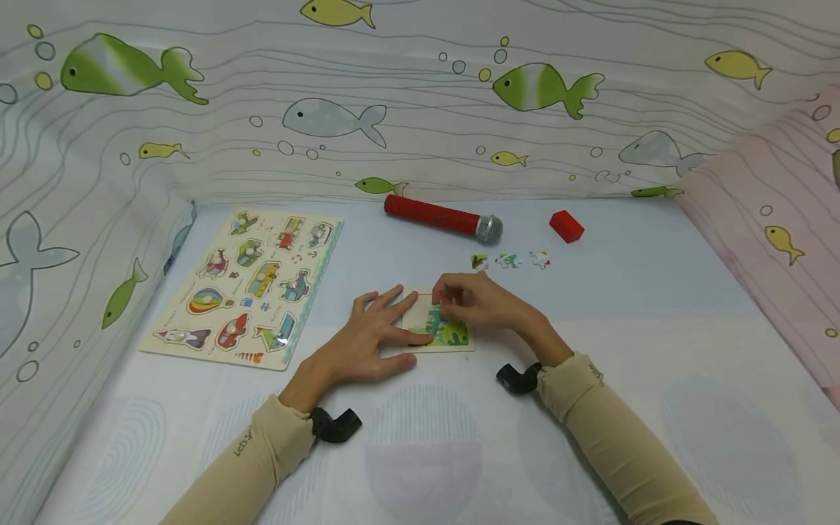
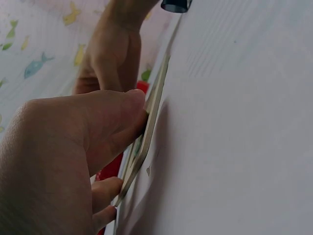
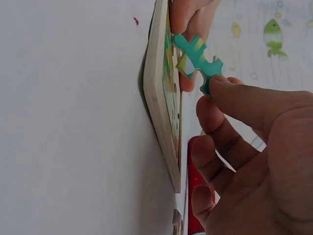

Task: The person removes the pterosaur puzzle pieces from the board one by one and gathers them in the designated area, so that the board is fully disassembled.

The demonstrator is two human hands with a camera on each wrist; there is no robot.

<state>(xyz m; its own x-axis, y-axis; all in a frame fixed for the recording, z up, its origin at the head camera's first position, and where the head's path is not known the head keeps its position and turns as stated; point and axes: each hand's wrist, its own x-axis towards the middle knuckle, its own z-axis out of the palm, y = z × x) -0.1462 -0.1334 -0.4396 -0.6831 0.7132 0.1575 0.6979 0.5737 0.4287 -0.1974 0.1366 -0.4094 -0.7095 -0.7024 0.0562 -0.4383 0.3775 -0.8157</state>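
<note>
A small square jigsaw board with a green picture lies flat in front of me, part of its upper area pale and bare. My left hand lies over its left side, fingers spread and fairly straight, with fingertips on the board. Thumb and index finger of my right hand pinch a teal and yellow-green jigsaw piece, held tilted over the board face in the right wrist view. Beyond the board three loose jigsaw pieces lie in a row.
To the left lies a large peg puzzle board with vehicle pictures. A red microphone with a silver head lies at the back, and a red block sits to its right. Fish-patterned cloth rises behind the table.
</note>
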